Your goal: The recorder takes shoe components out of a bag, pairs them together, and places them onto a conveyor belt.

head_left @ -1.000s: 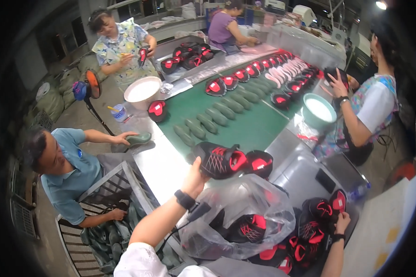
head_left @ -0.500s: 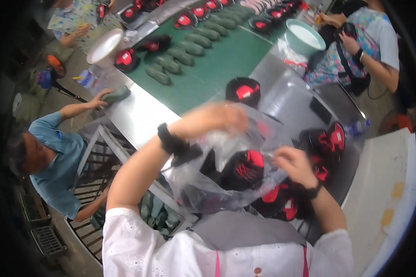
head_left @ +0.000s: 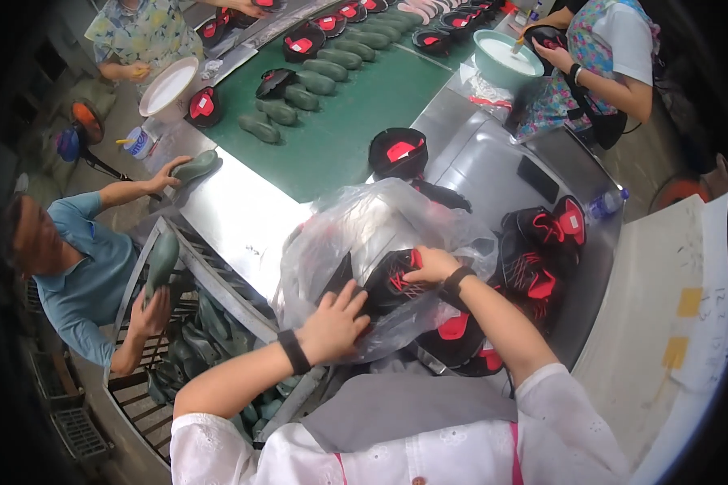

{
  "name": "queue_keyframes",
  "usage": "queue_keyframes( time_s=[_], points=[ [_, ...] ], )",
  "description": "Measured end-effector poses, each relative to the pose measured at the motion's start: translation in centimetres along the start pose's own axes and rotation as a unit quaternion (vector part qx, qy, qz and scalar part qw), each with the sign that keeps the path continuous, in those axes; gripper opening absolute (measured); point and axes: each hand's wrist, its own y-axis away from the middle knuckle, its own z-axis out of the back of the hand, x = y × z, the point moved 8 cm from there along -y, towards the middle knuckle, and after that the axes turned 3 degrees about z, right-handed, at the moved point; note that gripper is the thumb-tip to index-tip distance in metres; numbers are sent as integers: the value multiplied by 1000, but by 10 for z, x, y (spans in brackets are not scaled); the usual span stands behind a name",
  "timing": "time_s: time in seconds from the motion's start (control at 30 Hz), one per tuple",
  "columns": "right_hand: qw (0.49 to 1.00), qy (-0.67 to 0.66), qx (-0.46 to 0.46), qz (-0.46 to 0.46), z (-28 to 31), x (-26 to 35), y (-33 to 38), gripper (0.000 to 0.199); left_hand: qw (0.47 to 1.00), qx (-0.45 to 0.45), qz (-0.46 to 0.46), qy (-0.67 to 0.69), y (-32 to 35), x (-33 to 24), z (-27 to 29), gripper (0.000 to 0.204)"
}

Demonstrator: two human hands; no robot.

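Note:
In front of me a clear plastic bag (head_left: 453,218) stands with its mouth spread wide. Inside its near part lies a black shoe upper (head_left: 388,279) with red lacing and a red lining. My right hand (head_left: 435,268) reaches over the bag's right side, its fingers and thumb closed on the upper's edge. At the bag's near left side rests my left hand (head_left: 332,327), fingers spread against the plastic beside the upper. More black and red uppers (head_left: 534,259) are heaped right of the bag, some partly covered by my right forearm.
A green conveyor belt (head_left: 332,133) carries rows of green shoe lasts (head_left: 259,128) and uppers. At left, a co-worker (head_left: 97,267) holds lasts by a metal cart (head_left: 243,291). Other workers are by a white basin (head_left: 170,85) and a green basin (head_left: 501,61). A phone (head_left: 538,178) lies at right.
My left hand has come down from above the bag to its near left side. My right hand has moved left onto the upper. The bag's mouth now spreads wider.

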Motion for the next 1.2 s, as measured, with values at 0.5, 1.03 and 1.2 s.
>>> queue_keyframes(
  time_s=[0.5,1.03,1.2],
  points=[
    [664,-745,-30,-54,15,38,119,28,969,-69,236,26,3,34,-17,63],
    [668,-728,45,-145,-8,-23,133,59,673,-505,70,536,65,109,107,25],
    [560,-820,92,80,57,24,166,54,501,-446,-57,739,38,127,131,31]
  ],
)
